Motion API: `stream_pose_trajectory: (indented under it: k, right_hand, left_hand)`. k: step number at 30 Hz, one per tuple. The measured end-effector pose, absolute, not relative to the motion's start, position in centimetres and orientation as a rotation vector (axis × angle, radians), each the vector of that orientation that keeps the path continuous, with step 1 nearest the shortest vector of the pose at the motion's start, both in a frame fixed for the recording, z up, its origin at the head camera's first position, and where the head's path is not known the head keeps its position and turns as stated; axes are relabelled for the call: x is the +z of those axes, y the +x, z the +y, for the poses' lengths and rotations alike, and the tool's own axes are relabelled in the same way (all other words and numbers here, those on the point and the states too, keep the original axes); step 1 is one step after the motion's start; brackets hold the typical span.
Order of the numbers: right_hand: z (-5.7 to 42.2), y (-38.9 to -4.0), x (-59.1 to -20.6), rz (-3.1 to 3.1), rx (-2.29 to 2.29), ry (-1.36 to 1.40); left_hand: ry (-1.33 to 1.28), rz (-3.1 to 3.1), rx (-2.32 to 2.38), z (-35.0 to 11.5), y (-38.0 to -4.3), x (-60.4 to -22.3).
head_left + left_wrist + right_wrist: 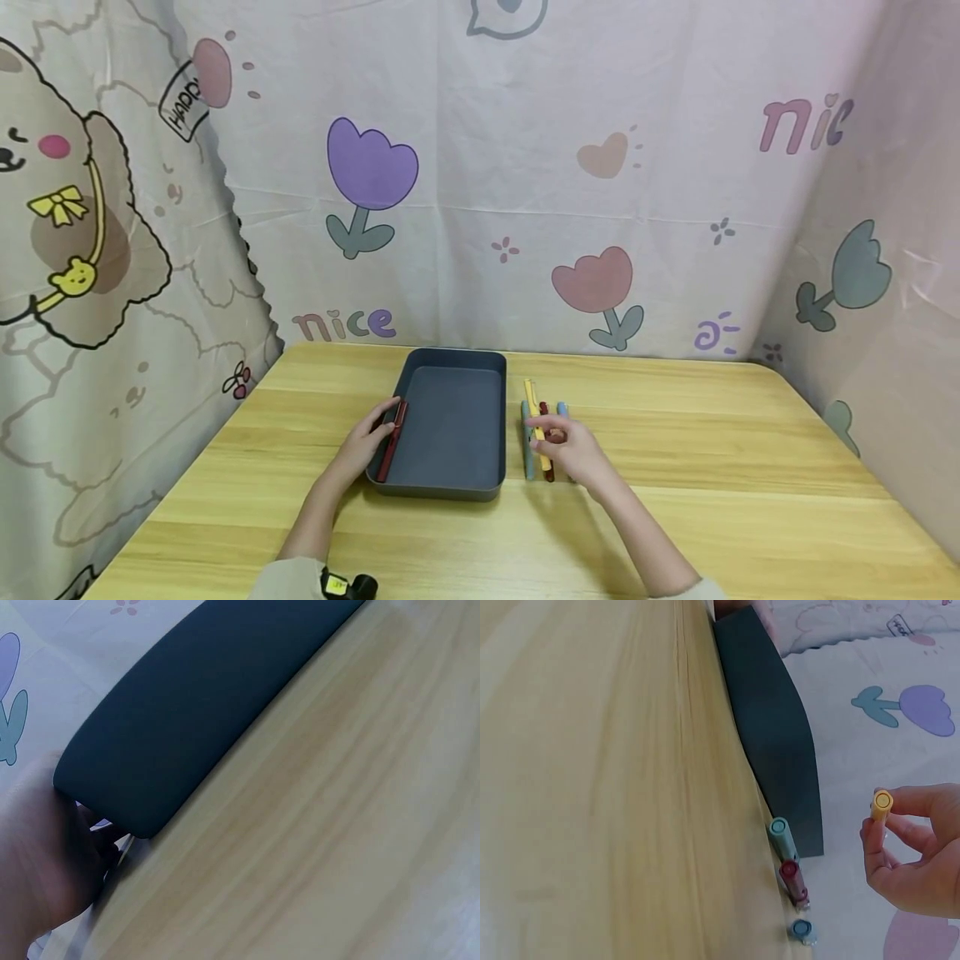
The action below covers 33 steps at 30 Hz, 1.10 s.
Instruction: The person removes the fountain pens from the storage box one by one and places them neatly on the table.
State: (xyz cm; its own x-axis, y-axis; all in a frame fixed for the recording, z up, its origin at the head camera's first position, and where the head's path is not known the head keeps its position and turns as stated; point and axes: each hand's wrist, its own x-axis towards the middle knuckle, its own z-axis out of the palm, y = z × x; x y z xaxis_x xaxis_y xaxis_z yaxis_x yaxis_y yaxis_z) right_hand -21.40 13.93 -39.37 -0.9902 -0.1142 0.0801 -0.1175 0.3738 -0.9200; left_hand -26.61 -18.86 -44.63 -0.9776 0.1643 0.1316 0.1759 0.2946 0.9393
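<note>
Right hand [573, 450]: grip is pinching the yellow pen [532, 402] between thumb and fingers. Pen's held up above the tabletop [712, 467], to the right of the tray [450, 433], not in it. Slim, straight barrel, solid yellow, clip up at the far end, a small dark spot partway along. Near end is round with a ring inset, per the right wrist view. It's tilted, far end leaning slightly left.

3 more pens sit just right of the tray, roughly parallel, near ends toward the person: grey-green pen [780, 831] nearest the tray, maroon pen [791, 879] in the middle, blue pen [802, 928] outermost. Another, a dark red pen [392, 446], lies inside the tray along its left wall.

Left hand [363, 437]: grip is holding the tray's left wall, fingers curled at the edge. Tray is dark grey, rectangular, rounded corners.
</note>
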Motion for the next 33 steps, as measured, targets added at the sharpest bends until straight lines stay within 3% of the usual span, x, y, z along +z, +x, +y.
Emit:
stream_pose_trajectory:
  k: [33]
  right_hand:
    - [18.5,-20.9,-40.2,-2.582,1.726,0.043]
  left_hand:
    - [-0.326,-2.516,-1.838,-18.8,-26.5,-44.6]
